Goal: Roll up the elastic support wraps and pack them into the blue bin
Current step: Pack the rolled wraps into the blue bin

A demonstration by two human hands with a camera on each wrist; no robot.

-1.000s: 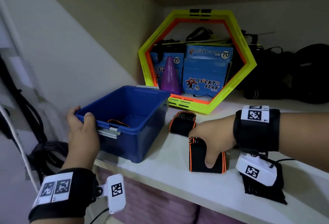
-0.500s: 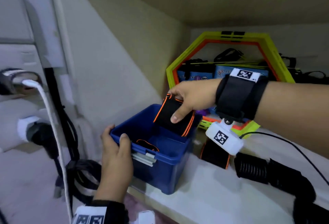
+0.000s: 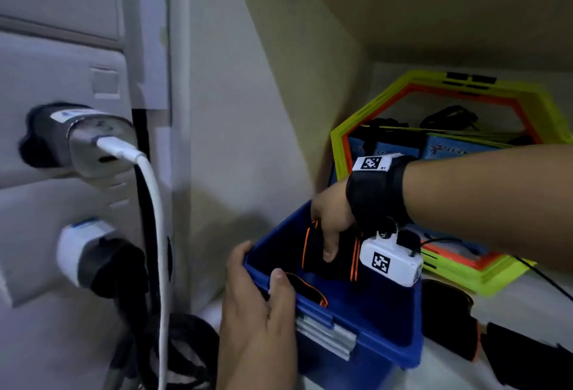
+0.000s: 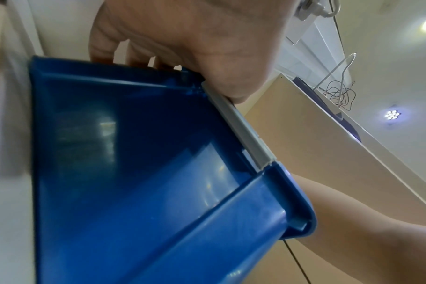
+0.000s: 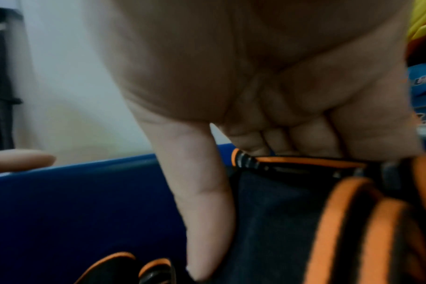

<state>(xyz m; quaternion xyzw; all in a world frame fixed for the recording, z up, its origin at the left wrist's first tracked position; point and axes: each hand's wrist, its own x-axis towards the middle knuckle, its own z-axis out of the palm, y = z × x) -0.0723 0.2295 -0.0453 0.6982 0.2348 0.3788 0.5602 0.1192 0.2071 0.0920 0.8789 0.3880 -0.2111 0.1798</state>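
Blue plastic bin point(image 3: 366, 337) with grey clip handle point(image 3: 325, 335): standing at the left end of a white shelf point(image 3: 527, 306), beside the cream side wall; left hand point(image 3: 257, 312) grips its near rim, thumb over the edge inside, fingers curled round the outer corner.

Rolled black elastic support wrap with orange edging point(image 3: 338, 261): held inside the bin against the far wall, below rim level; right hand point(image 3: 333, 219) grips it from above, thumb down its near face, the other fingers behind its top edge.

Second black wrap with orange edging point(image 3: 305, 288): lying on the bin floor, below and just beside the held roll.

Further black wraps point(image 3: 446, 318): on the shelf just right of the bin; roll state unclear.

Yellow-and-orange hexagonal plastic rings point(image 3: 552, 116): leaning at the back of the shelf, blue printed packets point(image 3: 449, 147) behind them.

White cable point(image 3: 155, 203): plugged into a grey adapter point(image 3: 93, 141) on the panel at left.
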